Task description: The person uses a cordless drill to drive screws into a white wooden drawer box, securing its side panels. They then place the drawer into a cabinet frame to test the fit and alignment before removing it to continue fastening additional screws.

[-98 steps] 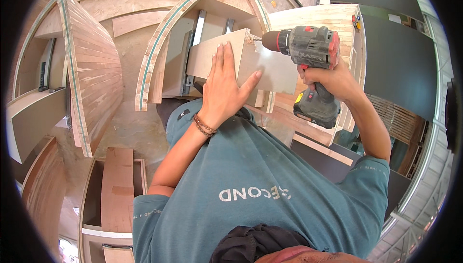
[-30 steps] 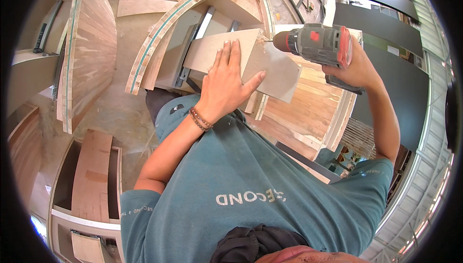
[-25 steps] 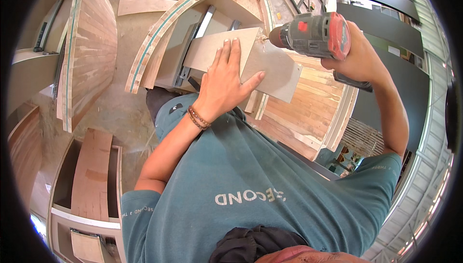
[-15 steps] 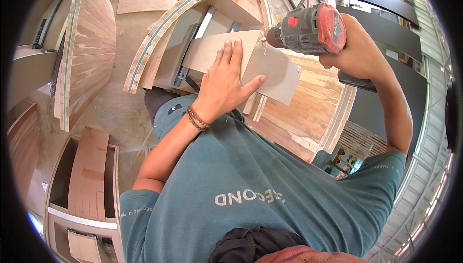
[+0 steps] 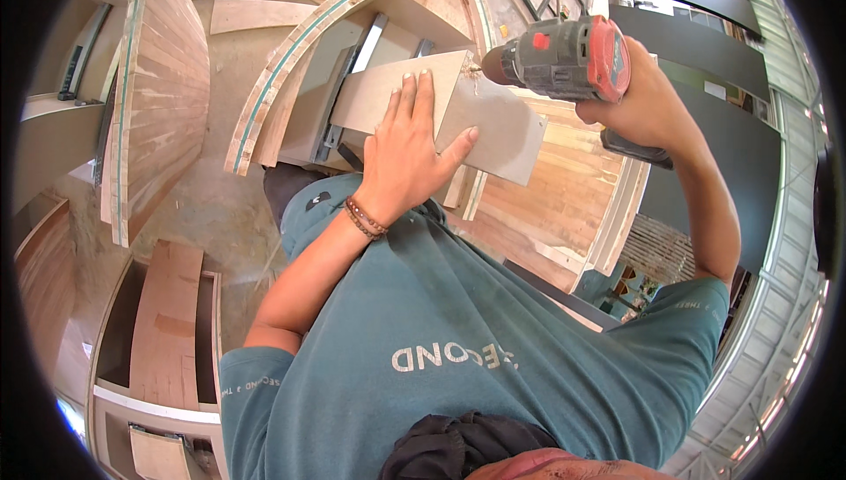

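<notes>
- I saw the right grip [image 5: 648,97] wrapped around the cordless drill [image 5: 564,59], presumably for control, its bit [image 5: 478,70] at the far corner of the drawer [image 5: 495,132].
- The left grip [image 5: 404,158] lay flat, thumb spread apart, probably steadying that drawer, which jutted from the curved cabinet [image 5: 300,46].

White lettering [image 5: 451,358], upside down, across teal shirt [image 5: 441,304]; smaller pale print [image 5: 251,383] on both sleeves [image 5: 256,405]
</notes>
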`<state>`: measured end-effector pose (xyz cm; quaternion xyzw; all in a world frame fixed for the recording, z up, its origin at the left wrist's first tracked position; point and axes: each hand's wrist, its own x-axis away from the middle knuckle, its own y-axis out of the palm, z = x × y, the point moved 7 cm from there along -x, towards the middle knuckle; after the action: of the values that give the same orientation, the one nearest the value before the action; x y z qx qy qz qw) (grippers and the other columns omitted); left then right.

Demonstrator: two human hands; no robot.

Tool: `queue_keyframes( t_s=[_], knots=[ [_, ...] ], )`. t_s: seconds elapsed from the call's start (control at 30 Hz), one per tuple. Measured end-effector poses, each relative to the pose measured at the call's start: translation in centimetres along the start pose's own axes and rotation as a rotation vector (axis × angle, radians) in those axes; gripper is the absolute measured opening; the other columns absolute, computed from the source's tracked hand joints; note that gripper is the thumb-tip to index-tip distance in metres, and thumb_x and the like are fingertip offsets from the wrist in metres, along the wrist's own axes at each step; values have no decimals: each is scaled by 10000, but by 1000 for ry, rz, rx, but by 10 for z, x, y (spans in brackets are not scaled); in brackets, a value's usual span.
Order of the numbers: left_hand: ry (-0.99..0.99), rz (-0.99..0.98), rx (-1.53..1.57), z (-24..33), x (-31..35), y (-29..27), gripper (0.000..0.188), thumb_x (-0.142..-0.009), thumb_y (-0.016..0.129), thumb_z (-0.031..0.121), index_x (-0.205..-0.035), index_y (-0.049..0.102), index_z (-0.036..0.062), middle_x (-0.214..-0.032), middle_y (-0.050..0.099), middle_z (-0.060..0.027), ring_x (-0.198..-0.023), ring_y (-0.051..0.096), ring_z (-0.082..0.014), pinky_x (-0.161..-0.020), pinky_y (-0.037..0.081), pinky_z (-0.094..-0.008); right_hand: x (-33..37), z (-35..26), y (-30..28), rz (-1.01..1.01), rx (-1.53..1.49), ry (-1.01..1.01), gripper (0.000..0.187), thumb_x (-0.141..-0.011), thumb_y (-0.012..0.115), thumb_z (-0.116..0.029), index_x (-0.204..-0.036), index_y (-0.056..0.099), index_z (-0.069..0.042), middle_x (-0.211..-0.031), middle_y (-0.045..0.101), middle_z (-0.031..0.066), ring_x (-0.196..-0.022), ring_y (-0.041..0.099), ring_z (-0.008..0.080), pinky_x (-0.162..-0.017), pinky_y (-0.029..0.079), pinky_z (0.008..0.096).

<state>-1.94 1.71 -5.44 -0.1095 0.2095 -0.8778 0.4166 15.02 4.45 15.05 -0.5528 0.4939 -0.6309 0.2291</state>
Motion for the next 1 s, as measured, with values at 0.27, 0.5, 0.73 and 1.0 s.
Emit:
queue_keyframes(
  t_s=[0.27,0.5,0.73,1.0],
  knots=[
    [-60,14,100,1,-1,5,983,-959,609,602,-1570,284,-96,-1554,362,-404,-1418,428,-535,-1131,428,-519,11,41,15,13,33,15,632,-697,807,-249,-1239,597,-2,-1158,628,226,-1109,604,405,-993,479,455],
    [-133,-46,130,-1,0,9,991,-958,605,604,-1583,262,-85,-1580,311,-413,-1445,389,-542,-1148,409,-528,17,39,14,35,49,-9,627,-702,799,-220,-1250,584,-5,-1136,640,228,-1061,622,400,-963,495,446],
    [-92,-29,38,2,0,4,957,-963,603,607,-1543,347,-109,-1536,395,-404,-1324,534,-528,-1071,476,-519,21,45,15,89,-33,20,580,-689,800,-206,-1197,613,4,-1077,660,219,-1023,637,399,-927,507,439],
    [-37,-59,12,-1,-5,-4,960,-961,594,622,-1533,361,-113,-1504,447,-395,-1269,585,-516,-1030,505,-523,3,8,7,72,12,-96,556,-690,790,-214,-1180,625,-7,-1130,645,220,-1057,610,410,-943,494,449]
  ],
)
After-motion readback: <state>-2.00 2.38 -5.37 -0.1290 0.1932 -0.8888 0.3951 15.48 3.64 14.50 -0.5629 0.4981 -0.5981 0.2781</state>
